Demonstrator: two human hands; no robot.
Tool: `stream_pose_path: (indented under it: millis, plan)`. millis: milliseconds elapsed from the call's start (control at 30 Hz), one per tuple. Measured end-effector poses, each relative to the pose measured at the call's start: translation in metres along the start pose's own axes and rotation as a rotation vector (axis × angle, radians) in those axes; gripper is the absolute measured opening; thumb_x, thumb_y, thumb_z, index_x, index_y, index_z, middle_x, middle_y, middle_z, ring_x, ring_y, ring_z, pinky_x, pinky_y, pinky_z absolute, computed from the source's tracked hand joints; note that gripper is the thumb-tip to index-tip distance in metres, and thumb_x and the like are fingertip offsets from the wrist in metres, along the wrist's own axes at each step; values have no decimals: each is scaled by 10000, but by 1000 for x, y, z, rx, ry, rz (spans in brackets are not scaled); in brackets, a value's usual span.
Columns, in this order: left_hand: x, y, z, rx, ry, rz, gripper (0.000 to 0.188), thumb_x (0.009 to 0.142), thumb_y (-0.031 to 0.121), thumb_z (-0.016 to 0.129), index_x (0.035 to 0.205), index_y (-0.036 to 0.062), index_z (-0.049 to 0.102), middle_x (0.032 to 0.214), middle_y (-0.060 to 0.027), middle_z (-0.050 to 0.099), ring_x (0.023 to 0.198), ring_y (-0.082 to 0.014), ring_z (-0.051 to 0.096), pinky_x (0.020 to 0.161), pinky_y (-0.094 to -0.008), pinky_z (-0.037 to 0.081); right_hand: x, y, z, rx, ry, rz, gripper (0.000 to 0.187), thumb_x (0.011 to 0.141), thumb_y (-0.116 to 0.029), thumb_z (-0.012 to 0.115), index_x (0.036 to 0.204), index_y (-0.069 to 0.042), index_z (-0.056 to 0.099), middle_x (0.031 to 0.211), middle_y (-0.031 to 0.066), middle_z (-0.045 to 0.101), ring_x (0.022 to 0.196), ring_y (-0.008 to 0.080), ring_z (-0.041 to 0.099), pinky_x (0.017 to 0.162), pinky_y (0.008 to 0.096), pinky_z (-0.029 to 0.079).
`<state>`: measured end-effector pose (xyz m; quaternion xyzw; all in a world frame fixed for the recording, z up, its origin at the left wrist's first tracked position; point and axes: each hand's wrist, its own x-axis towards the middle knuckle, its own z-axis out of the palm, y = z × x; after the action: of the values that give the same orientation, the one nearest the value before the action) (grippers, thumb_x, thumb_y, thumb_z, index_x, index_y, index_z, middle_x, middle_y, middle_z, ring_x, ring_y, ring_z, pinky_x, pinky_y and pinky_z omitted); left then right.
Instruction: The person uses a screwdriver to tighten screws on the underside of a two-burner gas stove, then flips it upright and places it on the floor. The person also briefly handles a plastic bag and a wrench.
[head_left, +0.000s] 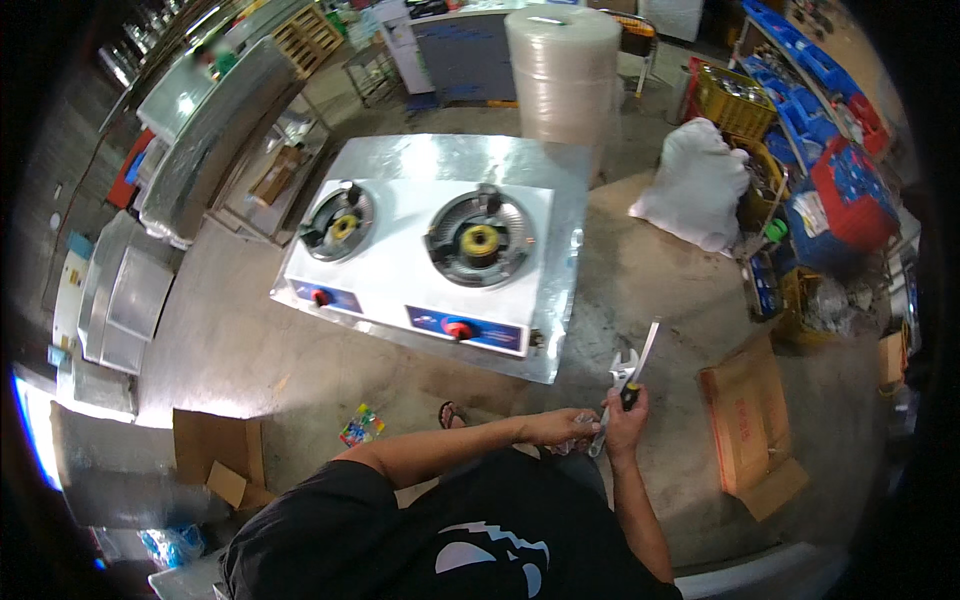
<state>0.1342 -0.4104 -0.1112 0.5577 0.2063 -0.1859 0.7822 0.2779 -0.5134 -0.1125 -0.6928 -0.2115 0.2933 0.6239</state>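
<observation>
My right hand [627,425] is closed around an adjustable wrench [622,368], jaws pointing away from me. A second tool sticks up from the same grip: it has a black and yellow handle [630,395] and a long, bright metal shaft [650,345], and looks like a screwdriver. Close beside the wrench's lower end, my left hand [560,427] has its fingers closed; something pale and shiny shows at the fingertips, too small to name. Ahead stands a white two-burner gas stove [390,255] with red knobs, on a metal-topped table [565,290].
Behind the table stands a tall roll of bubble wrap [563,75]. A white sack [695,185] and a yellow crate [735,105] are at the right, by shelves of blue bins. Flattened cardboard [750,420] lies on the floor at right, an open carton [215,445] at left.
</observation>
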Motion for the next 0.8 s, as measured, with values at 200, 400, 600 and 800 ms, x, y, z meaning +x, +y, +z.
stream_pose_path:
  millis: [200, 400, 600, 800]
  plan:
    - [78, 67, 56, -29, -40, 46, 318, 1026, 378, 571, 1147, 85, 549, 860, -11, 584, 665, -110, 563, 532, -272, 463, 41, -32, -86, 16, 89, -41, 169, 969, -113, 637, 1055, -23, 523, 806, 39, 615, 700, 120, 584, 632, 282, 466]
    - [136, 91, 52, 44, 161, 91, 376, 1015, 424, 576, 1195, 96, 615, 899, -35, 627, 721, -146, 601, 601, -325, 510, 102, -27, -147, 30, -7, 35, 194, 986, -156, 640, 1104, -20, 567, 807, 21, 603, 689, 94, 564, 604, 253, 447]
    - [213, 99, -95, -176, 645, 6, 347, 1001, 386, 585, 1184, 99, 653, 895, -76, 638, 772, -196, 645, 627, -351, 535, 161, 22, -248, -122, -37, 265, 205, 983, -158, 646, 1108, -7, 587, 852, 37, 604, 691, 111, 556, 620, 265, 471]
    - [274, 141, -295, 368, 1182, 219, 317, 951, 286, 594, 1179, 72, 650, 936, -143, 652, 867, -318, 675, 718, -459, 544, 213, 61, -364, -483, 77, 614, 126, 955, -106, 637, 984, -28, 543, 669, 50, 541, 496, 150, 510, 466, 306, 437]
